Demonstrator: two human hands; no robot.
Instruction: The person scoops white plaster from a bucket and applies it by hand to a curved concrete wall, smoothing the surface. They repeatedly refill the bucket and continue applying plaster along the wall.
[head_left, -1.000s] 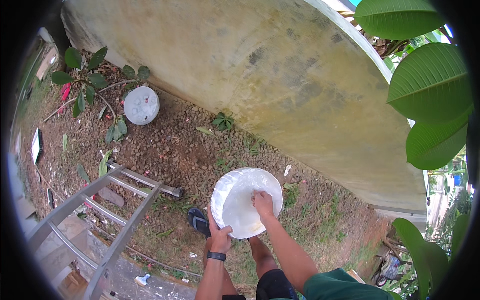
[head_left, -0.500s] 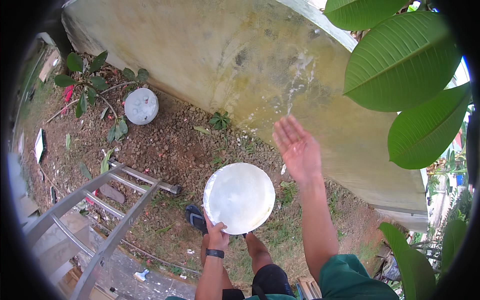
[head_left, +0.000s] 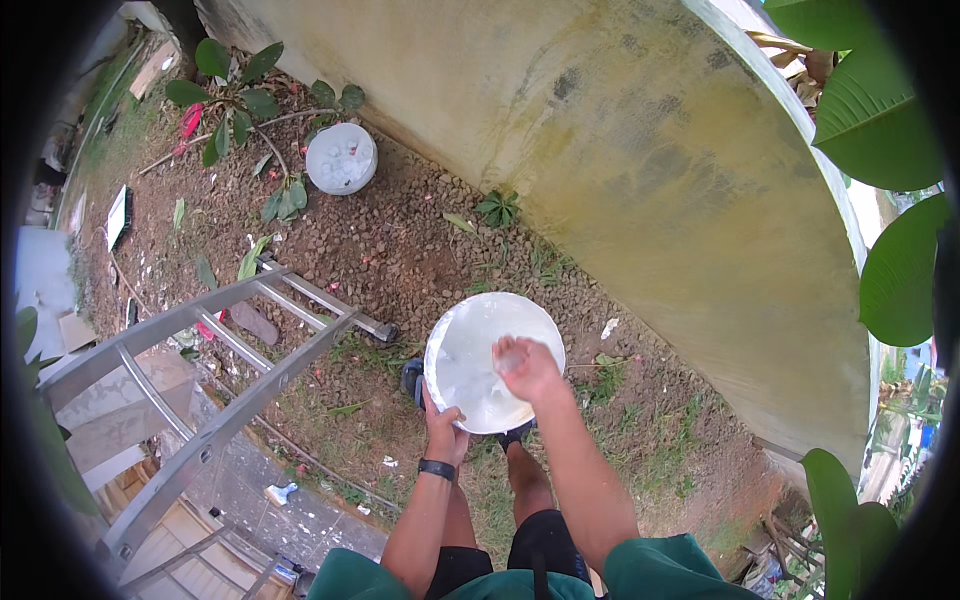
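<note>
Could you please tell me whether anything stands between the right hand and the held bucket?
Nothing visible: the right hand appears over the held bucket, and the left hand grips its edge, off to one side.

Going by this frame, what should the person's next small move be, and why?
Probably dip the right hand a little deeper into the held white bucket, keeping the left hand where it is. The right hand is over the open mouth with its fingers curled, and the left thumb hooks the near rim, which should steady it. Motion blur hides whether the right hand holds anything.
</note>
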